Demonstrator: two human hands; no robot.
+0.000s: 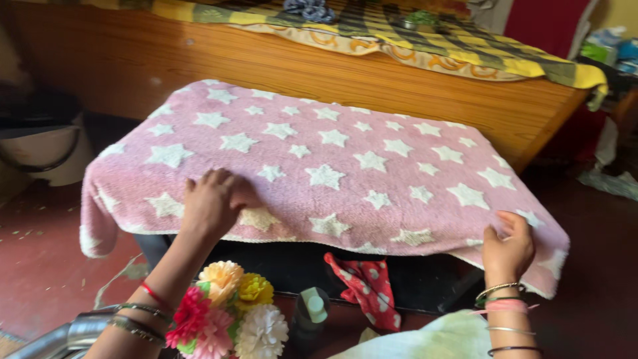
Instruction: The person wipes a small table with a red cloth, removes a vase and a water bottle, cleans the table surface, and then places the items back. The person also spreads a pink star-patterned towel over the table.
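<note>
A pink fleece blanket with white stars is spread over a low table. My left hand lies on its near edge, left of the middle, fingers curled onto the fabric. My right hand pinches the blanket's near right corner between thumb and fingers. Bangles ring both wrists.
Below my left arm sits a bunch of artificial flowers. A red spotted cloth and a small bottle lie under the table's edge. A wooden bed with a yellow checked sheet stands behind. At the left is a white bucket.
</note>
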